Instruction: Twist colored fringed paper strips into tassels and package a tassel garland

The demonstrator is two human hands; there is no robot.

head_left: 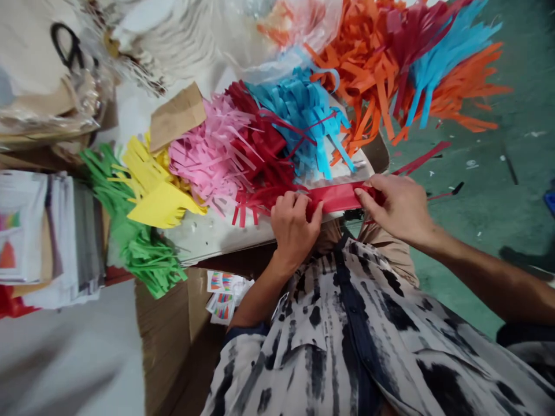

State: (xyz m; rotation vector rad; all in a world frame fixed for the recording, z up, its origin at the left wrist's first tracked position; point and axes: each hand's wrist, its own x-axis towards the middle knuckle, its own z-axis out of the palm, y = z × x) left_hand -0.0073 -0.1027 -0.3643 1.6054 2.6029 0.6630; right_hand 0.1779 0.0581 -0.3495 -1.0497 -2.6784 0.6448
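Note:
A red tissue paper tassel (336, 197) is stretched between my two hands at the table's front edge. My left hand (296, 222) grips its left part, thumb and fingers closed on the paper. At its right end my right hand (396, 205) pinches it between thumb and fingers. Thin red strips stick out past the right hand, over the floor. Just beyond my hands lie a dark red fringe pile (264, 141), a blue fringe pile (299, 110) and a pink fringe pile (210, 147).
Yellow fringe (167, 202) and green fringe (145, 254) lie left, the green hanging over the edge. Orange fringe (359, 63) reaches past the table's right side. Brown card (177, 115), black-handled scissors (67, 46) and packed sleeves (65, 231) are further left. Printed cards (225, 297) sit below.

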